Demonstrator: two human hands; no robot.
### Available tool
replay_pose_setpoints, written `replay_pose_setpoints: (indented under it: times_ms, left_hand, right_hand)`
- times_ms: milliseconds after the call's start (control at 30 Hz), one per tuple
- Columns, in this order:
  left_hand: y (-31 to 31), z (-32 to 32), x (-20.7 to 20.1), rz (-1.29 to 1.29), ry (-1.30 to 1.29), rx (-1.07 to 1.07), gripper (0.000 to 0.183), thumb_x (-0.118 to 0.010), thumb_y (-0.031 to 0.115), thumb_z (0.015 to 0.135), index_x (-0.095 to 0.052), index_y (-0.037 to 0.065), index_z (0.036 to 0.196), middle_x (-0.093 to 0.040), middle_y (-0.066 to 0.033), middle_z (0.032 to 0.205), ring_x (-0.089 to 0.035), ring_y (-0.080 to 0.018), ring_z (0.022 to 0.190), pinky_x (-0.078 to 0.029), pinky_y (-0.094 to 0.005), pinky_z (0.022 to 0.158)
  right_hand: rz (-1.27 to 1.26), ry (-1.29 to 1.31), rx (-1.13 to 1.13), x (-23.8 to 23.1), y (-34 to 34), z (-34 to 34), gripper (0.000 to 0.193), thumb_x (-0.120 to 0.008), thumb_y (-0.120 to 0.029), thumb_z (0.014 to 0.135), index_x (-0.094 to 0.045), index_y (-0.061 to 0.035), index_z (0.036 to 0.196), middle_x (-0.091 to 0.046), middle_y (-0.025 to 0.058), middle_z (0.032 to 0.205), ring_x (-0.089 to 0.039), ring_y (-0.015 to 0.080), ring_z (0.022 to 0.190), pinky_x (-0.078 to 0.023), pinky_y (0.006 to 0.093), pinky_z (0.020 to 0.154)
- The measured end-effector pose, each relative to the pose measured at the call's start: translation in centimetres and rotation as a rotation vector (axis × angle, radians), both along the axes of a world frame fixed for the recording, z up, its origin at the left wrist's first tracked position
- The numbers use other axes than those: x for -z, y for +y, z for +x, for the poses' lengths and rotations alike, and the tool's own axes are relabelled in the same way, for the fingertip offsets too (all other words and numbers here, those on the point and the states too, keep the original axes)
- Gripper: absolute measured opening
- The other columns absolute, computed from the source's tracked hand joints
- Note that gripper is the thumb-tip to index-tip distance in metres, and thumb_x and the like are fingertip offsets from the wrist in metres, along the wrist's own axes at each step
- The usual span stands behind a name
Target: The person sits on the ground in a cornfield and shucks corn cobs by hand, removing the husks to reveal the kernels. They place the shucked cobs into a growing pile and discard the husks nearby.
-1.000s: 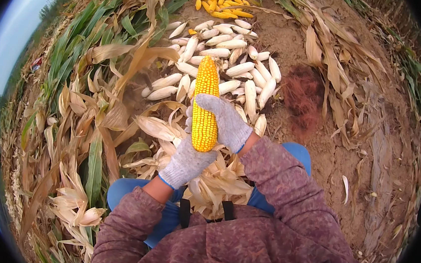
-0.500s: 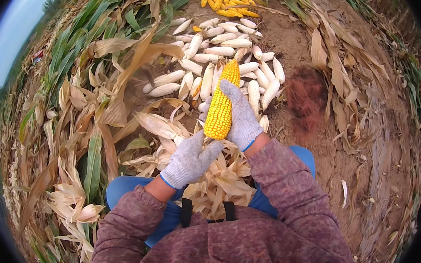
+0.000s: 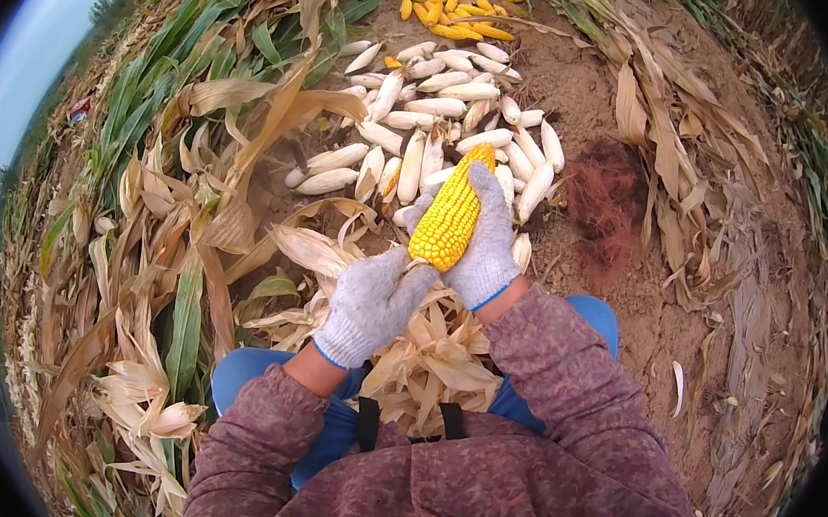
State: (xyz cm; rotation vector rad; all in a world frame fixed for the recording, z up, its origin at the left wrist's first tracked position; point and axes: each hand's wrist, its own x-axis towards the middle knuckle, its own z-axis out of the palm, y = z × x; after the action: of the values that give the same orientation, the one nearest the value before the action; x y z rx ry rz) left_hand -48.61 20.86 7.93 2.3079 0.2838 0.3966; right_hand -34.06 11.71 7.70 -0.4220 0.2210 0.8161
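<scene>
A bare yellow ear of corn (image 3: 449, 217) slants up and to the right in front of me, its tip pointing away. Wrapped round it from the right is my right hand (image 3: 490, 245), in a pale knitted glove, the thumb lying along the upper part of the ear. My left hand (image 3: 371, 304), gloved alike, is closed at the butt end of the ear, where a short bit of pale stalk shows; its fingertips are partly hidden. Below the hands, dry husks (image 3: 435, 359) lie heaped between my knees.
Just beyond the ear spreads a pile of pale husk-covered ears (image 3: 437, 106). Farther off lies a heap of bare yellow ears (image 3: 455, 11). Reddish-brown corn silk (image 3: 604, 201) sits on the soil to the right. Cut stalks and leaves (image 3: 198, 141) cover the left side.
The ear has tilted to the right and come slightly lower, with my right hand moving along with it. My left hand has risen a little to the butt end.
</scene>
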Motion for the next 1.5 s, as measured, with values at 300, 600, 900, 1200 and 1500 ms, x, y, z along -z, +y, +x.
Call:
replay_pose_setpoints:
  times_ms: [300, 600, 900, 1200, 1500]
  left_hand:
    - [-0.3, -0.5, -1.0, 0.009, -0.101, 0.024, 0.026, -0.066, 0.026, 0.103, -0.065, 0.003, 0.090, -0.064, -0.0224, 0.072, -0.068, -0.0423, 0.067, -0.050, -0.0498, 0.059]
    - [-0.6, -0.8, -2.0, 0.037, -0.128, 0.109, 0.020, -0.067, 0.020, 0.101, -0.066, 0.003, 0.091, -0.063, -0.0194, 0.070, -0.067, -0.0411, 0.065, -0.049, -0.0492, 0.058]
    - [-0.2, -1.2, -3.0, 0.044, -0.401, 0.231, 0.012, -0.072, 0.010, 0.090, -0.071, 0.003, 0.099, -0.066, -0.0151, 0.080, -0.066, -0.0402, 0.075, -0.048, -0.0499, 0.065]
    - [-5.0, -1.1, -3.1, 0.318, 0.388, 0.955, 0.028, -0.070, 0.038, 0.097, -0.073, 0.012, 0.108, -0.071, -0.0123, 0.100, -0.070, -0.0353, 0.096, -0.055, -0.0477, 0.083]
    - [-0.3, -0.9, 2.4, -0.278, 0.404, 0.453, 0.064, -0.063, 0.055, 0.104, -0.058, 0.006, 0.145, -0.067, -0.0167, 0.137, -0.066, -0.0305, 0.126, -0.056, -0.0429, 0.103]
  right_hand:
    - [0.074, -0.055, -0.059, -1.1, -0.1, 0.1, 0.047, -0.073, -0.050, 0.096, -0.060, -0.0068, 0.109, -0.066, 0.0113, 0.091, -0.070, 0.0271, 0.077, -0.065, 0.0456, 0.073]
    - [0.142, -0.043, -0.100, -0.5, -0.2, 0.6, 0.046, -0.075, -0.048, 0.095, -0.059, -0.0075, 0.111, -0.066, 0.0107, 0.094, -0.070, 0.0256, 0.078, -0.064, 0.0449, 0.073]
    - [0.624, 0.290, -0.307, -2.7, 0.1, -1.2, 0.060, -0.082, -0.051, 0.089, -0.057, -0.0053, 0.118, -0.062, 0.0096, 0.099, -0.066, 0.0230, 0.084, -0.061, 0.0406, 0.081]
    - [0.139, 0.010, 0.284, -1.4, -2.3, 6.6, 0.047, -0.066, -0.056, 0.099, -0.061, -0.0115, 0.115, -0.067, 0.0106, 0.098, -0.069, 0.0292, 0.090, -0.062, 0.0468, 0.088]
    - [-0.111, -0.135, 0.031, -1.1, -3.4, 4.3, 0.043, -0.080, -0.041, 0.096, -0.058, -0.0112, 0.118, -0.064, 0.0102, 0.098, -0.068, 0.0309, 0.088, -0.063, 0.0549, 0.083]
